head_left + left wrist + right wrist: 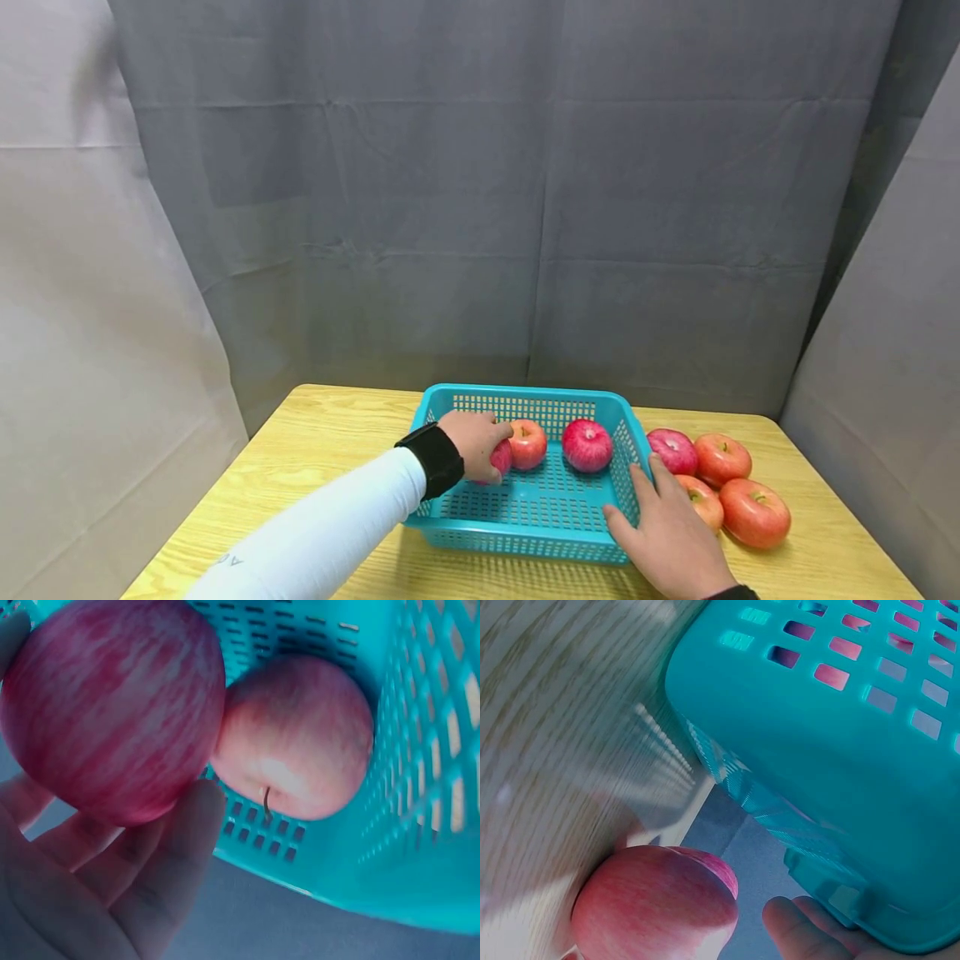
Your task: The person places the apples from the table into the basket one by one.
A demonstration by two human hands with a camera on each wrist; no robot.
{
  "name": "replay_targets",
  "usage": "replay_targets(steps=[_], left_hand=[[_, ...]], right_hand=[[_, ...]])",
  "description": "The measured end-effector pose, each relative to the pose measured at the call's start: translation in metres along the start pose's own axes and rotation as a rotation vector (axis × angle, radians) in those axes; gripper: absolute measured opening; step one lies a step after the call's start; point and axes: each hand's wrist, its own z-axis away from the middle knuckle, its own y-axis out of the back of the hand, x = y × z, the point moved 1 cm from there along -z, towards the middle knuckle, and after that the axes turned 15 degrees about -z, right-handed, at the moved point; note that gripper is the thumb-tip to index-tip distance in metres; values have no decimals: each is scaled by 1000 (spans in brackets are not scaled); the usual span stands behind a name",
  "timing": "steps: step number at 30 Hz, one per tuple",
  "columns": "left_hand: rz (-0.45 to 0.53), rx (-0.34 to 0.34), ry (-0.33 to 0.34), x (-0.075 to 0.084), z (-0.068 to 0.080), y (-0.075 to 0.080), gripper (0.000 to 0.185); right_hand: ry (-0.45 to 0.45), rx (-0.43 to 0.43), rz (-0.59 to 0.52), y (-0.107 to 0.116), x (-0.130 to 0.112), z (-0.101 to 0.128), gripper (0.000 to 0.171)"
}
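Two apples already sit in your teal basket [525, 533], and your left hand [472, 442] is curled round a third, a streaky red apple [112, 709], low by the basket's left wall, touching the orange-red apple [528, 443] whose stem points up. Basket's long side runs along the table's [300, 450] front edge. Your right hand [667, 537] rests flat with fingers straight against the basket's right wall, beside four loose apples [723, 487].
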Motion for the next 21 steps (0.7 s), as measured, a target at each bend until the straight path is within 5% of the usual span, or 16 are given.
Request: replay_targets(steps=[8,21], left_hand=[[-65,-20,-9,9,2,-6,63],[13,-19,-35,13,1,-19,50]], right_hand=[[41,35,-13,-1,0,3,94],[63,70,-34,-3,-2,8,90]])
